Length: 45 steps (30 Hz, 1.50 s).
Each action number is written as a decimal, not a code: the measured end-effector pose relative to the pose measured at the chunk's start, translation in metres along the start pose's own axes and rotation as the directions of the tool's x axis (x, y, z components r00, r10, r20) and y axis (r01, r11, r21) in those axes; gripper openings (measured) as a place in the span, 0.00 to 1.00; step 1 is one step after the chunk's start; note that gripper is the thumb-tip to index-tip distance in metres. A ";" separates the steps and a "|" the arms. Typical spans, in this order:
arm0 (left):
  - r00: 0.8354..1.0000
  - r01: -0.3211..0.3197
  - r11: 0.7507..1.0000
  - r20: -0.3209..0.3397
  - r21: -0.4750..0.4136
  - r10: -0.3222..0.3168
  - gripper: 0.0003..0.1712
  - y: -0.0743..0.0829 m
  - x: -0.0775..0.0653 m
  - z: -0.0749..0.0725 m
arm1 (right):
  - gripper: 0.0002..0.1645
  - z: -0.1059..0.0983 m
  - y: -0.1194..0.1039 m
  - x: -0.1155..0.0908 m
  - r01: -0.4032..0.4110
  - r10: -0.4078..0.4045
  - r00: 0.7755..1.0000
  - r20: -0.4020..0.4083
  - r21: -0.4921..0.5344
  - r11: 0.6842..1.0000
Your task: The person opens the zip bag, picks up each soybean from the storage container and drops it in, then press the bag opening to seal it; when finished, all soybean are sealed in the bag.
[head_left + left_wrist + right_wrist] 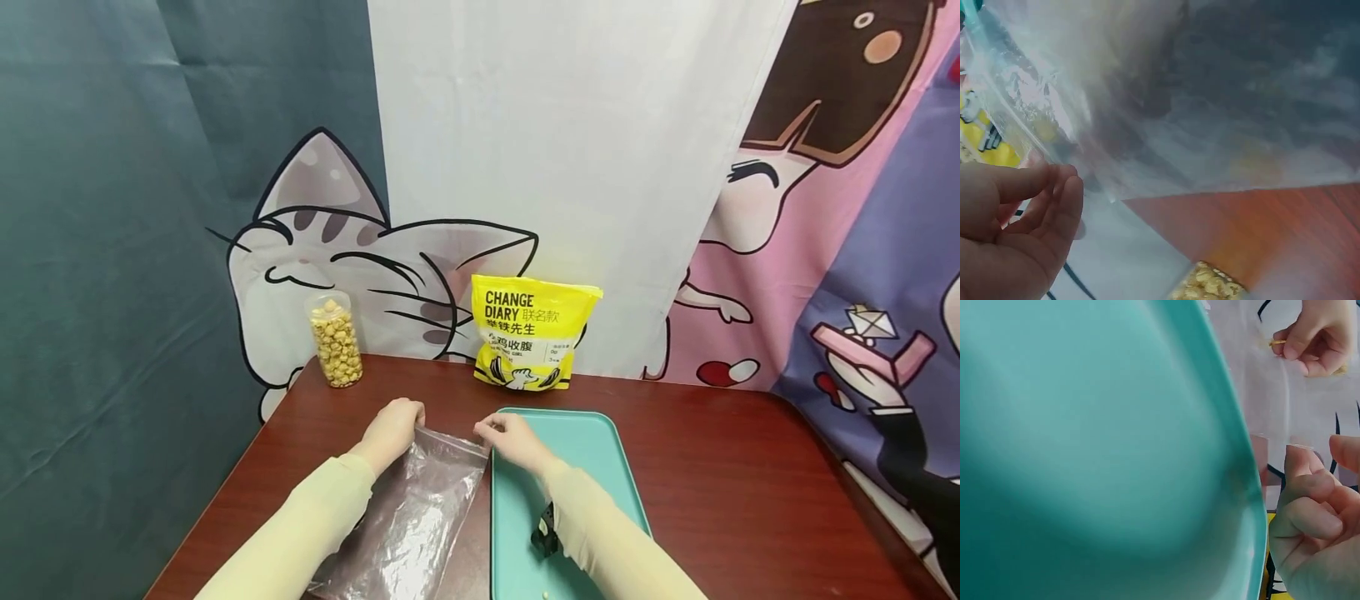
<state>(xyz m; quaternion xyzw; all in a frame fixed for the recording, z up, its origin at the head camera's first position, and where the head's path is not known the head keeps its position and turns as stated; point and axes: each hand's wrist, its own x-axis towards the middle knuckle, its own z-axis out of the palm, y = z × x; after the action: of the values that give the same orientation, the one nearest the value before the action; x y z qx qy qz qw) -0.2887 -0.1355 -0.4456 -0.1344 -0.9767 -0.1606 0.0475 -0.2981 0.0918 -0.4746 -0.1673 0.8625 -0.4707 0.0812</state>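
Observation:
A clear zip-top plastic bag (412,508) lies on the table between the forearms, its zip edge toward the far side. My left hand (395,429) pinches the left corner of that edge between thumb and fingertips; the left wrist view shows the hand (1029,219) with the bag (1222,125) spread beside it. At the opposite corner is my right hand (513,437), over the rim of the tray. In the right wrist view its fingers (1313,515) are loosely bent, one fingertip right at the bag's edge and the thumb apart.
A turquoise tray (558,433) lies under the right forearm. Behind it stands a yellow printed pouch (532,333). A clear jar of popcorn (336,342) stands at the back left of the brown table (720,483). A cartoon-printed curtain (570,150) hangs behind.

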 end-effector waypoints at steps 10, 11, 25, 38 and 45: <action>0.959 -0.281 0.958 -0.019 0.056 0.283 0.17 0.021 -0.021 -0.003 | 0.19 0.000 0.000 -0.023 -0.072 0.057 0.992 0.110 0.145 0.987; 0.953 -0.301 0.952 -0.009 0.057 0.302 0.17 0.023 -0.023 -0.004 | 0.20 0.001 -0.001 -0.026 -0.078 0.058 0.990 0.130 0.151 0.985; 0.896 -0.442 0.897 0.055 0.022 0.441 0.14 0.047 -0.035 -0.002 | 0.16 0.019 -0.034 -0.061 -0.222 0.180 0.969 0.168 0.283 0.933; 0.864 -0.503 0.861 -0.025 -0.072 0.503 0.11 0.053 -0.042 0.010 | 0.09 0.027 -0.031 -0.074 -0.194 0.121 0.968 0.217 0.350 0.917; 0.945 -0.324 0.895 -0.144 -0.308 0.293 0.12 0.058 -0.049 0.000 | 0.10 0.024 -0.033 -0.080 -0.138 0.053 0.978 0.200 0.440 0.888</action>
<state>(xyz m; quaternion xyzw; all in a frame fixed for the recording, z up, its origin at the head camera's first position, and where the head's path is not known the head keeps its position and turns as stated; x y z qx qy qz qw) -0.2254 -0.0946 -0.4346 -0.2858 -0.8993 -0.3170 0.0951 -0.2097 0.0857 -0.4618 -0.1435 0.7257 -0.6360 0.2195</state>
